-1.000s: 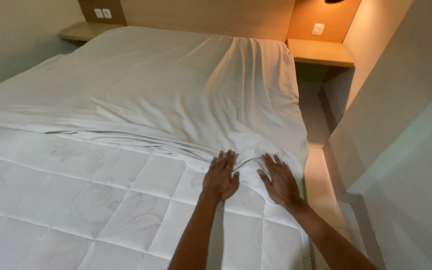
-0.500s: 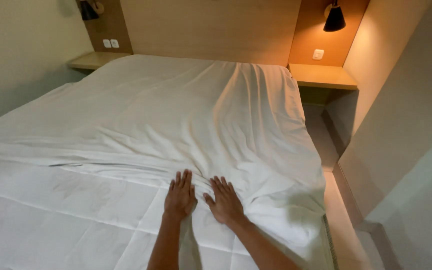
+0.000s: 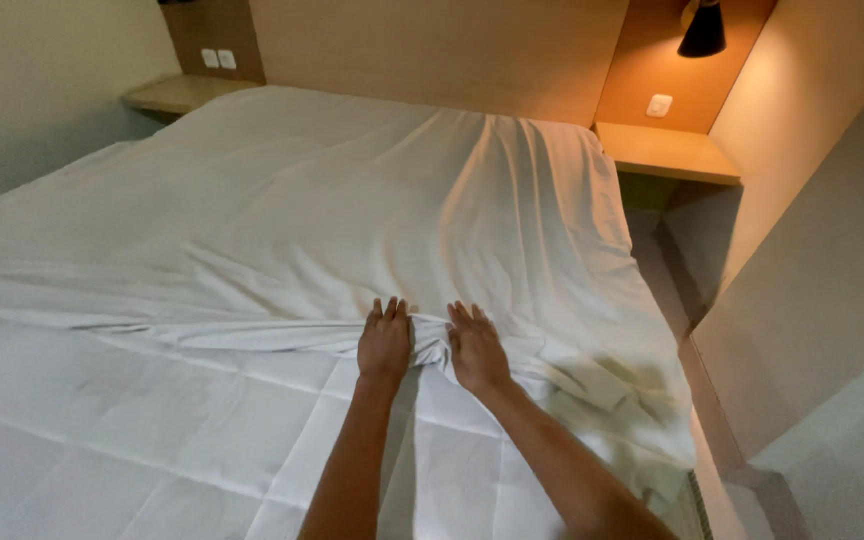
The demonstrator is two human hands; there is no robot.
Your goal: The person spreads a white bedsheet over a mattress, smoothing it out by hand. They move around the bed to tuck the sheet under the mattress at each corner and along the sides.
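A wide bed fills the view, covered by a white sheet (image 3: 352,210) that is creased and bunched along its near edge. Below that edge lies a white quilted duvet (image 3: 152,420). My left hand (image 3: 384,343) and my right hand (image 3: 475,347) rest palm down side by side on the bunched sheet edge, fingers spread and pointing toward the headboard. A small ridge of fabric is gathered between the two hands. Neither hand grips anything.
A wooden headboard panel (image 3: 432,50) runs behind the bed. Bedside shelves stand at the back left (image 3: 177,95) and back right (image 3: 667,152), with a black wall lamp (image 3: 704,30) above the right one. A narrow floor gap (image 3: 672,270) separates the bed from the right wall.
My view has shifted lower and closer to the bed. Both hands have moved nearer together on the sheet edge, pushing fabric into a ridge between them.
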